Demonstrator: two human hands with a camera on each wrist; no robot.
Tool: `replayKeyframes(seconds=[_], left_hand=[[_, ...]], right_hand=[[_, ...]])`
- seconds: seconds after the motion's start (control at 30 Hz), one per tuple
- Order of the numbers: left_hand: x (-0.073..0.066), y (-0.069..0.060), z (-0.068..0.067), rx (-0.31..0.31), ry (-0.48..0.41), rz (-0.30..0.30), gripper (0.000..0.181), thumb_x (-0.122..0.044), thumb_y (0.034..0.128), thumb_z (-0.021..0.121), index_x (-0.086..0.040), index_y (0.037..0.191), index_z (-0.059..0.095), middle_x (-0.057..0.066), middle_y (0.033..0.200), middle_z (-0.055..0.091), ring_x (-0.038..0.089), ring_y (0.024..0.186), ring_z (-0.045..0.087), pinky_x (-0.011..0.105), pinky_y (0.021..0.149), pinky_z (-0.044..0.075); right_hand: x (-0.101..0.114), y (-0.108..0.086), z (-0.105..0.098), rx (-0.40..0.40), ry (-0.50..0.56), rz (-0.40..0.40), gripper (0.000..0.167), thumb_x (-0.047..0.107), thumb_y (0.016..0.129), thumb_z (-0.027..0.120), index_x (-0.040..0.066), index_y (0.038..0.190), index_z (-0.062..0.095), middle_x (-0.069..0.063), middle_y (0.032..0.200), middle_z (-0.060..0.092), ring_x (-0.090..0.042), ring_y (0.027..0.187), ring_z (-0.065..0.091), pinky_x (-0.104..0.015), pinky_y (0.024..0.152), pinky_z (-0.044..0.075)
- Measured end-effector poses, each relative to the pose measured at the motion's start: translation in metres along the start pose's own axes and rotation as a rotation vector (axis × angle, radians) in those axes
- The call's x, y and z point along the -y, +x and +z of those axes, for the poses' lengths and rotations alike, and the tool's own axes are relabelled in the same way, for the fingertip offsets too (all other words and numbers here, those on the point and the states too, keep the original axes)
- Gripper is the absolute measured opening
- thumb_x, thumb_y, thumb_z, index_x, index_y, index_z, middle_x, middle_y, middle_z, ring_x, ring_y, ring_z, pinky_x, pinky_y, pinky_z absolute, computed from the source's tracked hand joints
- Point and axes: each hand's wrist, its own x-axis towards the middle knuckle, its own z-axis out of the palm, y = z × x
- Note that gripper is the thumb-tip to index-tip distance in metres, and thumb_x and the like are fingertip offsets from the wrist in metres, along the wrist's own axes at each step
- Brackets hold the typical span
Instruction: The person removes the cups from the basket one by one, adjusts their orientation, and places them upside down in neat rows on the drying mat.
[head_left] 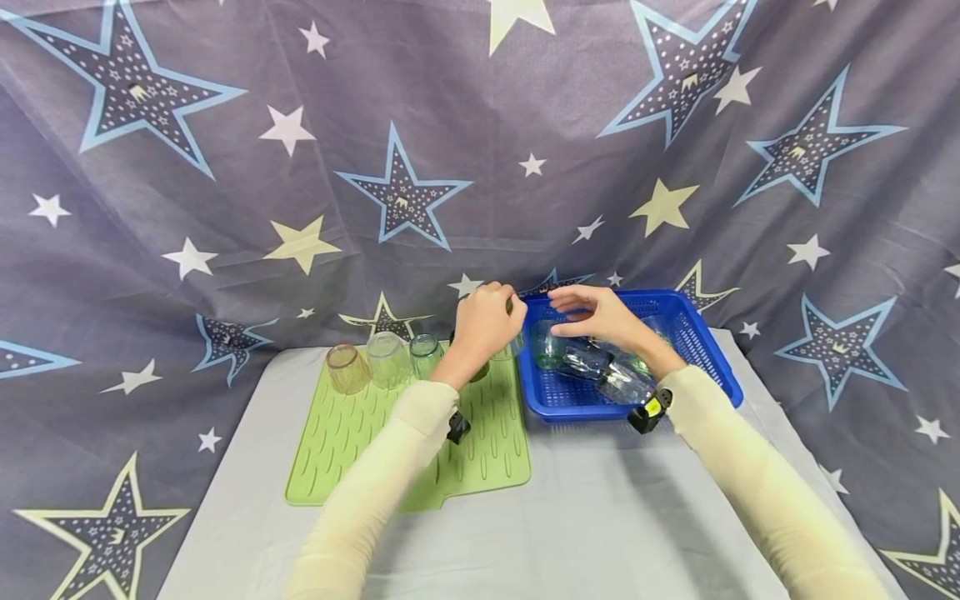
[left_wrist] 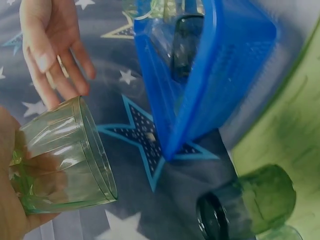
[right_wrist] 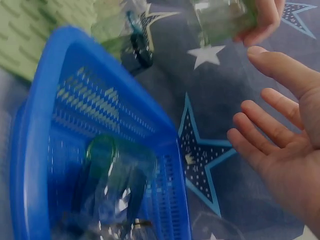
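My left hand (head_left: pixel 487 323) grips a pale green glass (head_left: pixel 512 347) at the mat's back right corner; the left wrist view has this ribbed glass (left_wrist: pixel 62 155) on its side relative to the picture, its base end toward the palm. My right hand (head_left: pixel 600 315) is above the basket's back left part, fingers spread and slightly bent, holding nothing. In the right wrist view the right hand (right_wrist: pixel 285 130) is close to the held glass (right_wrist: pixel 225 20), with a gap between them. The blue basket (head_left: pixel 555 412) holds several glasses, among them a green one (head_left: pixel 547 346).
A green ridged mat (head_left: pixel 330 458) lies left of the basket. Along its back edge stand an amber glass (head_left: pixel 347 369), a clear glass (head_left: pixel 388 360) and a teal glass (head_left: pixel 425 356). A darker glass is partly hidden behind my left wrist. A star-patterned curtain (head_left: pixel 525 233) hangs behind.
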Motion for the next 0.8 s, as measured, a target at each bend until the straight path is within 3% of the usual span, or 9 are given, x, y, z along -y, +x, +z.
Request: replayKeyframes(seconds=[0.3, 0.57, 0.8], left_hand=[[0.040, -0.017, -0.007, -0.033, -0.014, -0.040, 0.026, -0.017, 0.0937, 0.055, -0.011, 0.071, 0.065, 0.007, 0.073, 0.069, 0.027, 0.060, 0.062, 0.042, 0.050, 0.053], [0.078, -0.046, -0.012, -0.039, 0.007, -0.079, 0.027, -0.018, 0.0934, 0.053, -0.006, 0.085, 0.075, 0.008, 0.070, 0.065, 0.027, 0.059, 0.060, 0.041, 0.047, 0.049], [0.108, -0.074, -0.017, -0.121, 0.037, -0.058, 0.020, -0.012, 0.0895, 0.059, -0.003, 0.081, 0.074, 0.012, 0.070, 0.066, 0.027, 0.054, 0.057, 0.037, 0.043, 0.043]], right_hand=[[-0.014, -0.001, -0.019, 0.055, -0.273, 0.031, 0.057, 0.011, 0.084, 0.083, 0.001, 0.135, 0.061, -0.023, 0.133, 0.064, -0.039, 0.124, 0.061, -0.057, 0.107, 0.048], [-0.018, -0.006, -0.030, 0.112, -0.506, 0.102, 0.061, 0.015, 0.082, 0.085, 0.002, 0.137, 0.061, -0.023, 0.132, 0.065, -0.041, 0.126, 0.059, -0.056, 0.103, 0.051], [-0.023, -0.010, -0.036, 0.198, -0.711, 0.117, 0.062, 0.008, 0.082, 0.083, -0.003, 0.138, 0.058, -0.026, 0.139, 0.060, -0.044, 0.131, 0.055, -0.057, 0.105, 0.049]])
